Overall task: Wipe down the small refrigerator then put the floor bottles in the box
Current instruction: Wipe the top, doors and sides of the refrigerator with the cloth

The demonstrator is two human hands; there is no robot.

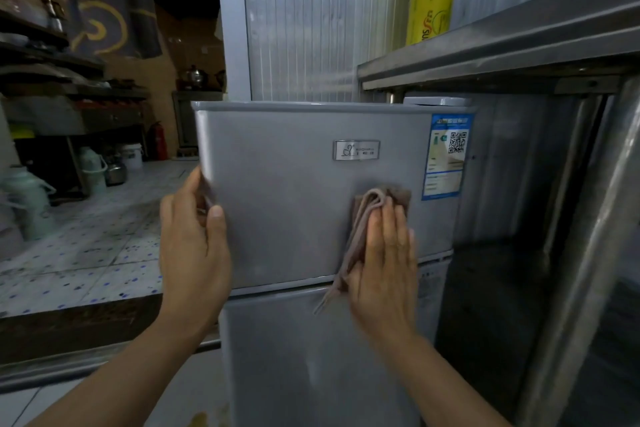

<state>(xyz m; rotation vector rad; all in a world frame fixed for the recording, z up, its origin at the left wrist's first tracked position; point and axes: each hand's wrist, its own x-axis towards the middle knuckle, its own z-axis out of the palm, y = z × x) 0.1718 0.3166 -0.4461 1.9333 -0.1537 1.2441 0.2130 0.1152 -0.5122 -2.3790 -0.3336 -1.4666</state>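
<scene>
Refrigerator (294, 204) door faced squarely | left hand (194, 239) curled round its left edge | right hand (384, 263), fingers flat, pressed on cloth (367, 215) below the label (446, 156); unwiped panel judged leftward.

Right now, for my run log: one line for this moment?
step: wiping fridge door | right hand: presses cloth | left hand: grips door edge
</scene>
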